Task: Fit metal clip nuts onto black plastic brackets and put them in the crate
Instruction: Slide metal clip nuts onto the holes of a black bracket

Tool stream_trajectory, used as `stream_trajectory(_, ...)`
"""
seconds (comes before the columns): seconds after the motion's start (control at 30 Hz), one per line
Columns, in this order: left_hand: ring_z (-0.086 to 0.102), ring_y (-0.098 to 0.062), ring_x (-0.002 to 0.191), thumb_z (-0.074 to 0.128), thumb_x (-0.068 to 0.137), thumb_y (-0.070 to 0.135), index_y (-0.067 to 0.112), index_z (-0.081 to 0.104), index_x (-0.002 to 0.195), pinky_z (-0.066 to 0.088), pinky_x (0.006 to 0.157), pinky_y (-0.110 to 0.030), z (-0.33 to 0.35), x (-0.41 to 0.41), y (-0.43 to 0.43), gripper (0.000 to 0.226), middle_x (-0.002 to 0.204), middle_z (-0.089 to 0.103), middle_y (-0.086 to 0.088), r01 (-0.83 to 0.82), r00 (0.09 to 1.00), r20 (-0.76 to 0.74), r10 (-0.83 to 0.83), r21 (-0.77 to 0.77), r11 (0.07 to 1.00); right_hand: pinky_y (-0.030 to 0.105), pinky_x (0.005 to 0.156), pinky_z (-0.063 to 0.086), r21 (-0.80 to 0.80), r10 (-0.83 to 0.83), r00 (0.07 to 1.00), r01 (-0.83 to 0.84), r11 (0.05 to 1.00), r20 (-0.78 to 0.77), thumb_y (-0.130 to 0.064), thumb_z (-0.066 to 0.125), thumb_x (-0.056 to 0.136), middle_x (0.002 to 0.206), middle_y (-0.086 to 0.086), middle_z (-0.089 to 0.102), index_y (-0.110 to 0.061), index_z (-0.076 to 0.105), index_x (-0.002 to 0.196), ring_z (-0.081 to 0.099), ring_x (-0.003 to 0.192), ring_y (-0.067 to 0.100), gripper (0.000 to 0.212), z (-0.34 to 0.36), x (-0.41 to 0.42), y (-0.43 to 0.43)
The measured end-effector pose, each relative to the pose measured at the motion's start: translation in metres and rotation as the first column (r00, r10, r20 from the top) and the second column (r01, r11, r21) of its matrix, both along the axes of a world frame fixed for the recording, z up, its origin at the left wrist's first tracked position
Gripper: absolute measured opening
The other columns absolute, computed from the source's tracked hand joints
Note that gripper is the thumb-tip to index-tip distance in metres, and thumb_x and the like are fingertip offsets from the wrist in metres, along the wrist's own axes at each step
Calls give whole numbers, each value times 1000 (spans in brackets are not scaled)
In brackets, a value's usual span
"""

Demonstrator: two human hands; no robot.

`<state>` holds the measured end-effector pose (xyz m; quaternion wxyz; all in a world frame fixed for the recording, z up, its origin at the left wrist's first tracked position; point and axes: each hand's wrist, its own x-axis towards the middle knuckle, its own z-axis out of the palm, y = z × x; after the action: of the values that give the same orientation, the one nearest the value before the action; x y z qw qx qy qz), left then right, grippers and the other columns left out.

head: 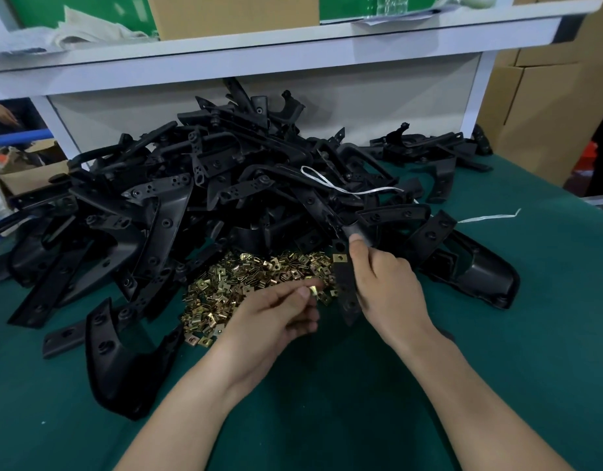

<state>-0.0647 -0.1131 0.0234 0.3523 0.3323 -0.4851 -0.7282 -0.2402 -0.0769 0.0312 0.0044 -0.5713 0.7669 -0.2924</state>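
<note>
While brackets (225,185) heap on green mat (344,402), white shelf (259,59) holds perhaps cloths (89,28).

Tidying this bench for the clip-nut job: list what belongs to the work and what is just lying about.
Job: left hand pinching a clip nut; right hand gripping a black bracket; heap of clip nuts; pile of brackets.
Lying about: white strap; white cloth on the shelf; cardboard boxes.

We see a dark green tabletop (548,300) running under a white shelf (259,52) at twelve o'clock that carries a brown cardboard box (232,11) and crumpled white cloth (89,28), with stacked cardboard cartons (537,107) at two o'clock and an open carton (25,175) at nine o'clock.
</note>
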Motion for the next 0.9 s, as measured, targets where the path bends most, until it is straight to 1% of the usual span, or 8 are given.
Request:
stream_trajectory(0.03,65,-16,75,64,84,16,5,76,108,56,71,-26,1,-1,0,29,83,67,-6,31,999,-25,-30,27,999,22,46,21,-49,-21,1000,22,999,10,-31,29,107,67,-11,44,-14,60,115,39,52,12,36,0,-1,-1)
stream_trajectory(0.1,65,-16,73,66,85,15,-1,71,112,57,70,-27,3,-2,0,32,83,67,-8,64,995,-80,-58,73,995,22,44,22,-137,-26,984,51,989,177,-48,23,104,53,-6,48,-15,57,75,46,47,10,55,-1,-2,-3)
stream_trajectory(0.17,65,-15,70,67,84,15,1,72,104,57,67,-27,7,-3,1,25,82,67,-8,72,991,-119,-60,101,992,30,47,33,-178,-20,979,56,982,201,-51,24,104,53,-4,54,-18,55,66,53,51,14,59,0,0,-3)
stream_trajectory(0.3,66,-14,69,69,83,20,12,77,85,58,67,-27,10,-2,2,11,83,69,-8,100,988,-129,-86,108,989,32,51,35,-240,-80,996,85,967,29,-50,24,103,66,-8,63,-22,65,76,58,58,18,56,1,0,0)
stream_trajectory(0.4,66,-15,70,70,83,24,14,77,82,58,68,-27,11,-2,3,12,85,70,-8,101,989,-122,-86,116,988,31,49,30,-218,-89,996,86,972,-4,-50,25,103,62,-10,56,-23,62,73,52,56,18,55,-1,1,-2)
stream_trajectory(0.6,66,-17,73,65,91,25,4,70,98,58,68,-28,8,0,0,23,90,70,-12,63,992,-122,-43,167,984,22,53,27,-168,-73,987,97,981,141,-71,10,95,59,-15,51,-32,67,87,39,53,-1,70,-3,-4,-4)
stream_trajectory(0.73,66,-17,72,66,89,26,6,74,92,58,67,-29,8,-1,-1,22,90,71,-13,48,994,-105,-30,175,983,33,65,33,-135,-24,976,54,989,215,-81,4,84,83,-8,69,-30,67,109,48,66,7,85,-3,-8,-2)
stream_trajectory(0.9,66,-17,72,70,84,25,8,70,97,57,67,-29,5,-3,1,22,93,71,-15,55,998,-40,-49,159,986,31,65,34,-133,41,976,-13,991,213,-79,11,87,86,-18,64,-41,61,93,56,80,10,63,-1,-13,-1)
